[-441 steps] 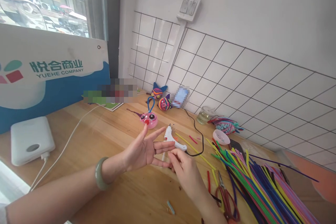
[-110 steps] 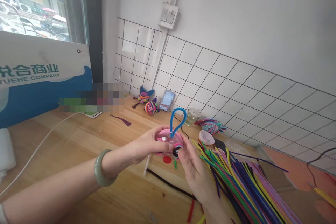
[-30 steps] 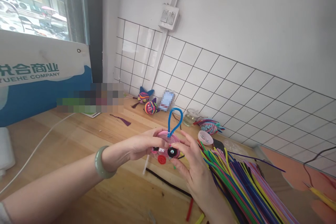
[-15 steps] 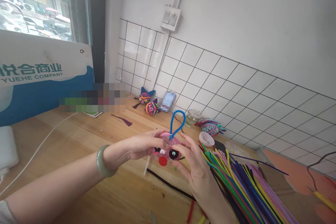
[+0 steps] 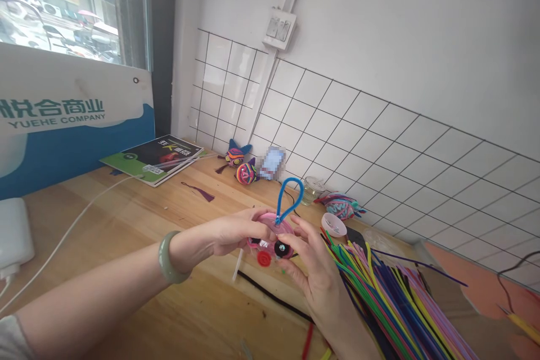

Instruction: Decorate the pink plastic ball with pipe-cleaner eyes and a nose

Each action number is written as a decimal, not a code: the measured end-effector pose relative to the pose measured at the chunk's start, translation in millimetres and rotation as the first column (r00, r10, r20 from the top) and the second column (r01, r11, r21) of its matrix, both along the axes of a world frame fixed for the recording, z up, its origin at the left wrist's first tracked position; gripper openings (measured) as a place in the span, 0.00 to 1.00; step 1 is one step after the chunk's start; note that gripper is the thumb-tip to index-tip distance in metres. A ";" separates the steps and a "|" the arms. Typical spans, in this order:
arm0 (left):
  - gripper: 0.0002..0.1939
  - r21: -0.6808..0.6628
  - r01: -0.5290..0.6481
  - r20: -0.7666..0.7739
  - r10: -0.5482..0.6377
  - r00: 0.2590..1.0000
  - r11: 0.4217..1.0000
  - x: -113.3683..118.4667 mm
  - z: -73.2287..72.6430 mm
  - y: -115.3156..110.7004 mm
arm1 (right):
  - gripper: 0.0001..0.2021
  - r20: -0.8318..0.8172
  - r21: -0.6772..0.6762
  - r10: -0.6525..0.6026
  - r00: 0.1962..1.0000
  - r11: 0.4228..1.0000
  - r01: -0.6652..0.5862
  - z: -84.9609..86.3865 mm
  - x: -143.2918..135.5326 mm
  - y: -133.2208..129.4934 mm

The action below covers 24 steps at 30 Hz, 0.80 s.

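Between both hands is a pink pipe-cleaner animal craft (image 5: 270, 248), with black round eyes, a red coiled nose (image 5: 264, 259) and a blue pipe-cleaner loop (image 5: 291, 197) standing up from its top. My left hand (image 5: 240, 232), below a pale green bangle (image 5: 169, 259), is closed on its left side, the thumb over the front by one eye. From the right, my right hand (image 5: 312, 261) grips it with thumb and fingers around the other eye. The hands hide parts of its sides. A black pipe cleaner (image 5: 274, 296) lies on the table below.
Many coloured pipe cleaners (image 5: 396, 292) lie in a bundle on the right. Behind are a small pink bowl (image 5: 334, 225), a glass jar (image 5: 313, 190), finished colourful crafts (image 5: 244, 171) and a purple tassel (image 5: 200, 191). A booklet (image 5: 158, 157) and white charger (image 5: 17, 236) are at left.
Both hands keep their hold on the pink craft. The left thumb covers a little more of the left eye, and the whole view has shifted slightly.
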State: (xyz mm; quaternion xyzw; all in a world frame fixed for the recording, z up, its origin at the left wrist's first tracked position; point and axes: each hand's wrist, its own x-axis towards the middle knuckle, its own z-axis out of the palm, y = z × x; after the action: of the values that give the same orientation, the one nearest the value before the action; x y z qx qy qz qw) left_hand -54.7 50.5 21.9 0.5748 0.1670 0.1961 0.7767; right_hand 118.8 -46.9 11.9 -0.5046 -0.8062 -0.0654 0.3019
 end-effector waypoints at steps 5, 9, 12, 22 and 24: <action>0.15 -0.014 0.001 -0.010 -0.001 1.000 1.000 -2.8 -0.6 2.0 | 0.14 0.005 0.033 0.014 1.000 0.999 -0.014 -0.2 0.5 0.4; 0.19 -0.067 0.020 0.013 -0.020 1.000 0.998 -7.3 -1.0 3.8 | 0.13 0.006 0.048 0.008 1.000 0.999 -0.008 1.9 1.4 -0.2; 0.22 -0.110 0.019 0.013 -0.017 1.000 0.994 -9.9 0.0 4.4 | 0.13 -0.002 0.033 0.010 1.000 0.999 -0.010 3.0 4.3 -1.1; 0.24 -0.134 0.084 0.063 -0.076 0.995 0.987 -14.4 5.0 6.1 | 0.16 -0.089 0.033 0.065 0.994 0.998 -0.062 -2.4 17.0 1.9; 0.23 -0.129 0.071 0.066 -0.062 0.996 0.989 -14.5 4.7 5.6 | 0.16 -0.084 0.045 0.069 0.994 0.997 -0.065 -1.7 16.6 1.6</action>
State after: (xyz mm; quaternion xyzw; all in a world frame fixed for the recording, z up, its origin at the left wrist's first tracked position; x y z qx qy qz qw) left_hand -69.2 56.1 26.6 0.5215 0.1360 0.1765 0.8236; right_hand 135.4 -45.3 10.3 -0.4730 -0.8076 -0.0506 0.3486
